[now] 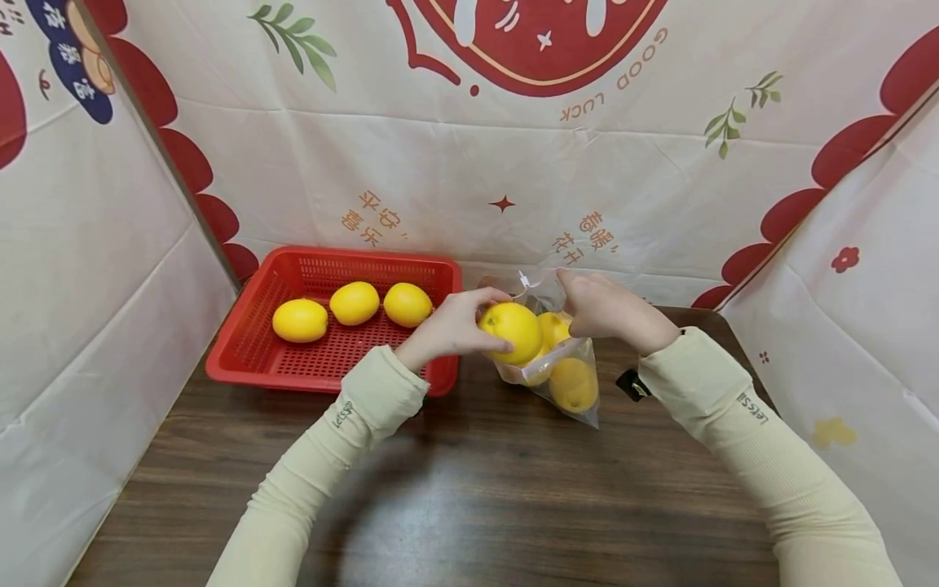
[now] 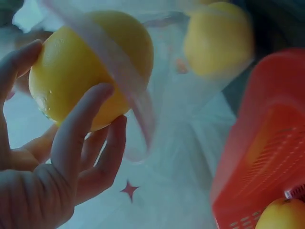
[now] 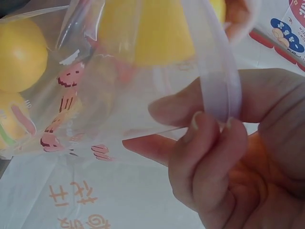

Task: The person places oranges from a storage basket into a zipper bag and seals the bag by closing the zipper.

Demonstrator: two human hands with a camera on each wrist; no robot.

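Observation:
My left hand (image 1: 456, 324) grips a yellow lemon (image 1: 513, 333) at the mouth of a clear plastic bag (image 1: 587, 352). In the left wrist view the thumb and fingers wrap this lemon (image 2: 90, 67), and the bag's pale rim (image 2: 121, 64) crosses in front of it. My right hand (image 1: 605, 306) pinches that rim between thumb and fingers, as the right wrist view shows at the rim (image 3: 221, 90). Several more lemons lie inside the bag, one of them low down (image 1: 574, 385). Printed pink figures (image 3: 71, 76) mark the bag's side.
Left of the bag, a red plastic basket (image 1: 242, 359) with a perforated floor holds three lemons (image 1: 354, 303). Both stand on a dark wooden table (image 1: 469, 497). Printed white cloth (image 1: 411, 155) hangs behind and at both sides. A small black object (image 1: 632, 385) shows by the right sleeve.

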